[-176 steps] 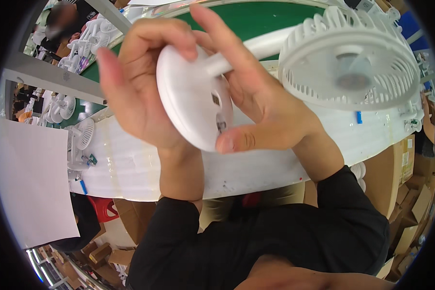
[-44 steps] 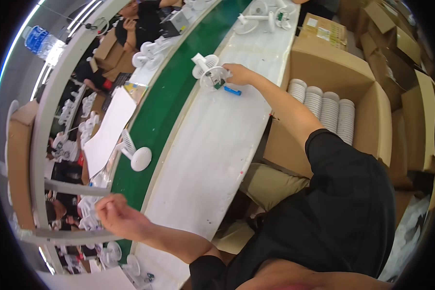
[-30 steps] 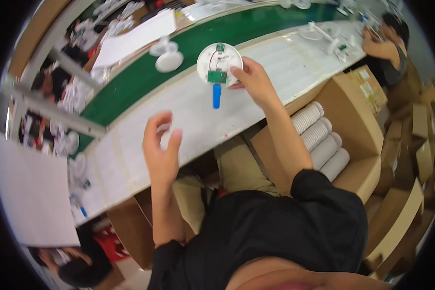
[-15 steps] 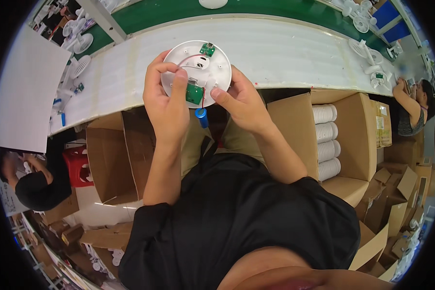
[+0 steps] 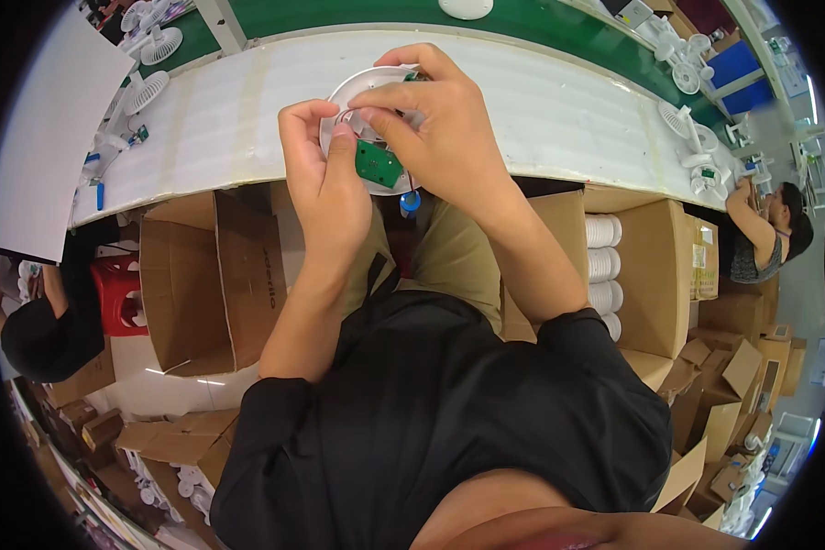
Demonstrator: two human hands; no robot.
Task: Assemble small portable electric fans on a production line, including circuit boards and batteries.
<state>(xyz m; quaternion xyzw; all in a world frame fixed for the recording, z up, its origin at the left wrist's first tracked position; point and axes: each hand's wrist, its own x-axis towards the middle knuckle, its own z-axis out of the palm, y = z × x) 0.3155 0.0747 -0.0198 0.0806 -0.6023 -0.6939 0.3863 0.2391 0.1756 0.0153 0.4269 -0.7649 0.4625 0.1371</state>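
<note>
A round white plastic base [image 5: 367,85] is held up over the near edge of the bench, its hollow side facing me. My left hand [image 5: 328,188] grips its left rim, thumb inside and fingers behind. My right hand [image 5: 454,137] reaches over the base from the right, thumb and forefinger pinched together at thin wires [image 5: 346,116] beside the left thumb; the fingertips partly cover the wires. A green circuit board [image 5: 378,165] sits in the lower part of the base. Below it hangs a blue cylindrical battery [image 5: 410,202]. A second small board [image 5: 414,77] is mostly behind my right hand.
A white-covered bench [image 5: 577,119] stretches ahead, with a green belt [image 5: 339,18] beyond. Small white fans [image 5: 147,90] stand at both ends. Cardboard boxes [image 5: 179,293] flank my legs; the right one holds white coiled-looking cylinders [image 5: 602,264]. Co-workers sit at far left and right.
My right hand has left the base's right rim and moved up and left over it, pinching at the wires. The left hand keeps its grip. The battery has shifted slightly right.
</note>
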